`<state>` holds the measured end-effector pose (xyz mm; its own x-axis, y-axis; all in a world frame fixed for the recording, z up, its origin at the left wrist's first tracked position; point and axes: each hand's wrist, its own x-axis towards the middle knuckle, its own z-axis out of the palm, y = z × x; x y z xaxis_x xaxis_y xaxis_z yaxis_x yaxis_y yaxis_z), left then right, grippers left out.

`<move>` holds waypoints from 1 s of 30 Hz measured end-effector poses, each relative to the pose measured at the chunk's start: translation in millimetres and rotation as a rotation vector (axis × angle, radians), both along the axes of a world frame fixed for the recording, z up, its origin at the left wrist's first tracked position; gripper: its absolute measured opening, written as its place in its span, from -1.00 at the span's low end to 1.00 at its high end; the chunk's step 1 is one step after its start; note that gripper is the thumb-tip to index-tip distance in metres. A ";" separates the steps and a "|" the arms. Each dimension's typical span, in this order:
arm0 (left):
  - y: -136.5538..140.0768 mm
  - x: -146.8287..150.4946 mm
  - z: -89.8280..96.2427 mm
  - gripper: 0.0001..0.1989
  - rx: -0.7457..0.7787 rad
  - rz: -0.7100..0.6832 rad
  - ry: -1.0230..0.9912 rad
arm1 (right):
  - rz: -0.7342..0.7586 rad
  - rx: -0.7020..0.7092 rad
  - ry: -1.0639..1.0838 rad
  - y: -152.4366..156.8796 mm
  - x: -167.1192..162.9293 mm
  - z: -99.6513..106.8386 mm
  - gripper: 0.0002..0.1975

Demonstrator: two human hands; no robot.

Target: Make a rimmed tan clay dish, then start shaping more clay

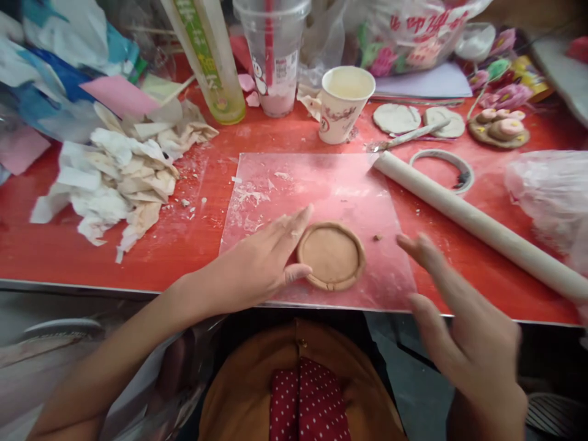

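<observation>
A shallow round dish of brown clay point(329, 256) with a raised rim lies on a clear plastic sheet point(261, 177). My left hand point(271, 254) rests against the dish's left rim, fingers stretched out and thumb apart at the lower left edge. To the right, my right hand point(459, 318) hovers away from the dish over the table's front edge, thumb and fingers apart, with nothing in it; it is slightly blurred. Between the dish and my right hand sits a small crumb of clay point(377, 237).
A rolling pin point(473, 220) lies slantwise at right, by a tape roll point(459, 160). Behind stand a paper cup point(344, 110), a plastic cup point(275, 67) and a bottle point(215, 79). Crumpled tissues point(124, 177) are heaped left. Flat pale clay discs point(395, 117) lie beyond.
</observation>
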<state>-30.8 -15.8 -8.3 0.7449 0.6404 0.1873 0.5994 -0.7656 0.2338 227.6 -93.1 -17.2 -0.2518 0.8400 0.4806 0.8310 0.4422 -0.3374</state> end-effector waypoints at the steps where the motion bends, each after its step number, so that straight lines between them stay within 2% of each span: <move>1: -0.5 0.5 0.0 -0.31 -0.053 -0.005 0.032 | 0.069 -0.035 -0.048 6.7 -2.0 0.4 -0.45; 3: -0.3 1.3 1.9 -0.28 -0.132 -0.018 0.086 | 0.189 -0.073 -0.120 19.0 -7.0 -0.9 -0.45; 5: 2.5 1.6 4.8 -0.26 -0.167 -0.016 0.120 | 0.209 -0.088 -0.133 28.2 -10.3 -3.1 -0.46; 8: 9.3 1.6 7.2 -0.25 -0.156 -0.054 0.162 | 0.196 -0.083 -0.131 36.5 -10.1 -5.1 -0.41; 12: 12.9 1.9 5.3 -0.27 -0.115 -0.135 0.203 | 0.270 -0.093 -0.198 40.9 -7.6 -5.5 -0.41; 16: 9.6 2.5 3.5 -0.24 -0.085 -0.136 0.191 | 0.257 -0.100 -0.196 40.4 -8.1 -5.8 -0.36; 24: 16.8 7.3 7.7 -0.24 -0.141 -0.129 0.151 | 0.268 -0.113 -0.181 48.8 -12.2 -5.5 -0.36; 30: 20.3 9.1 4.7 -0.34 -0.112 -0.138 0.127 | 0.279 -0.065 -0.180 57.3 -16.6 -7.1 -0.36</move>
<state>-21.7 4.5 -3.7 0.8399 0.5424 0.0202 0.5208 -0.8158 0.2513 211.1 -35.8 -24.3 -0.5523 0.7541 0.3553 0.7295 0.6435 -0.2318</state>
